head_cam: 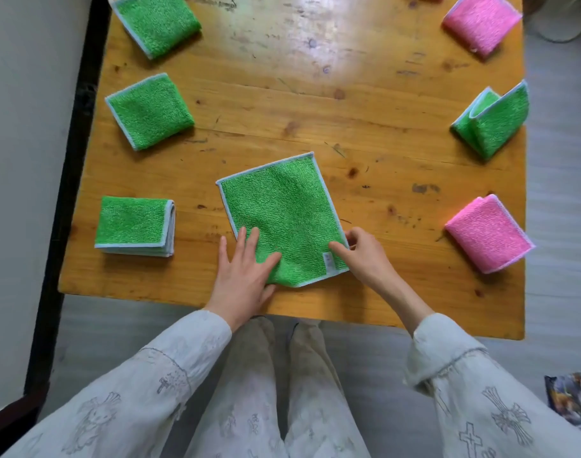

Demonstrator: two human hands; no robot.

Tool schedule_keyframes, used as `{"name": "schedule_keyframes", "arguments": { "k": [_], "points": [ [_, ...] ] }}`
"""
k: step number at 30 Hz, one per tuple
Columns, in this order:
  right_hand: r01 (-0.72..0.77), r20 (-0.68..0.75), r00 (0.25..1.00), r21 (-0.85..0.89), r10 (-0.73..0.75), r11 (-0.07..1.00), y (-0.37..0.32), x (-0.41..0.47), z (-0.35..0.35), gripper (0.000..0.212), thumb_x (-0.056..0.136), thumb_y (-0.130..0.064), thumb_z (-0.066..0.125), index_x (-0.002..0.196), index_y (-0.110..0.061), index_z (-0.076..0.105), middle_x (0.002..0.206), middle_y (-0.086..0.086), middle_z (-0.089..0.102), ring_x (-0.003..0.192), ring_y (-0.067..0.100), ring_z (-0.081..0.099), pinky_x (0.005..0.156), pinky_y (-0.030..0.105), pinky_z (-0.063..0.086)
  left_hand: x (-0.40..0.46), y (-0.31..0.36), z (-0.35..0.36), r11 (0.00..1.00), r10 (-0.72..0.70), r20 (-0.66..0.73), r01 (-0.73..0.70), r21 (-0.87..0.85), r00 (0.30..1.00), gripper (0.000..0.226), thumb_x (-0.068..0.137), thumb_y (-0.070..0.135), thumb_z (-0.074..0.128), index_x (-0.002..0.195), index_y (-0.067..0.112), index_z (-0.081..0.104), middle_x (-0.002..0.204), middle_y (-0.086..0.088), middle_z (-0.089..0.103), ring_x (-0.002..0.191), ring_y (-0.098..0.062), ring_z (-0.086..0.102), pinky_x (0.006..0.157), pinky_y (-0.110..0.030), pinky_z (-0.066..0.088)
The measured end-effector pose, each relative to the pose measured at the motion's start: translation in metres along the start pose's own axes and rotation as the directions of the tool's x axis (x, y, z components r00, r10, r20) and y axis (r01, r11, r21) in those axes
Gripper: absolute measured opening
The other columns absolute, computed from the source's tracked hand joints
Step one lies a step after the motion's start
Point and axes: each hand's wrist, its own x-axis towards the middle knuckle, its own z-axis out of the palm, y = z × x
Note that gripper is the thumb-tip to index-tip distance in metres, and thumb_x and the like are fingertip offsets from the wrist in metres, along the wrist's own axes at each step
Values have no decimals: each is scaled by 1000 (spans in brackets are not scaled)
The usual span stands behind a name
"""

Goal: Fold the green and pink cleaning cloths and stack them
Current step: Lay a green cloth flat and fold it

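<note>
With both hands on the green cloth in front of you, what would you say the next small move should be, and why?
Probably lift the near right edge with the right hand and fold it over toward the left. The green cloth lies flat and open, the left hand presses its near left corner flat, and the right fingers already pinch the edge by the label.

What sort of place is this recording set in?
Probably a room in a home, though it could be a plain workroom: a worn, scratched wooden table standing beside a pale wall, a grey floor, and household cleaning cloths laid out on the table.
</note>
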Motion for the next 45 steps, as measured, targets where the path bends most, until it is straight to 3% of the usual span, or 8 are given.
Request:
{"name": "schedule_keyframes", "arguments": {
  "k": [5,9,13,19,24,30,38,45],
  "points": [
    [189,-39,982,157,-185,969,15,-18,-5,49,82,-3,56,126,-22,45,94,-3,57,64,1,51,62,8,41,-7,-8,6,1000,28,-62,-29,-10,998,46,67,21,75,108,17,55,143,-24,35,133,-42,29,105,-61,22],
    [523,180,852,-287,-491,803,37,-29,1,70,71,4,53,135,-20,41,128,12,44,101,22,51,89,31,45,-8,-12,3,981,21,-173,-54,-186,985,27,76,14,67,101,14,57,137,-20,45,131,-39,35,108,-55,24],
    [559,151,794,-563,-589,609,46,-24,7,69,52,12,70,115,-14,61,116,20,56,88,35,58,62,43,55,-7,-22,-4,939,-6,-239,-76,-336,971,23,79,12,65,101,10,58,119,-12,62,125,-34,46,108,-49,28],
    [476,-126,851,-227,-511,849,38,-22,-6,3,76,-9,69,79,-9,70,113,8,62,109,22,51,92,34,41,-12,-38,-19,901,-11,-207,-80,-425,978,29,85,26,61,109,12,55,89,-5,64,89,-26,60,81,-36,48],
    [269,-149,957,136,-248,954,19,-25,-19,23,88,-18,57,66,-13,54,61,-9,53,55,-6,47,52,14,34,-5,-37,-32,733,-124,-156,-15,-680,980,21,88,22,56,108,15,53,83,-3,61,79,-20,60,73,-28,45],
    [238,-208,952,39,-225,970,-10,13,-14,16,90,-24,54,82,-11,58,73,-2,60,63,8,54,56,18,41,24,-32,-38,416,-434,45,244,-876,900,37,92,43,41,119,18,44,97,-4,60,93,-20,56,79,-32,42],
    [155,-240,957,-37,-159,987,-25,59,3,24,89,-38,52,98,-19,63,95,8,70,86,28,64,75,49,53,33,-32,-30,535,-549,-148,210,-818,823,39,90,6,48,126,7,34,107,-8,48,75,-7,51,81,-26,42],
    [117,-289,947,-104,-142,988,-28,71,9,26,89,-41,52,97,-19,63,93,10,70,85,28,64,74,47,53,31,-11,-18,864,-394,-392,189,-468,831,43,82,6,53,123,5,41,131,-19,42,122,-33,40,100,-44,34]
  ]
}}
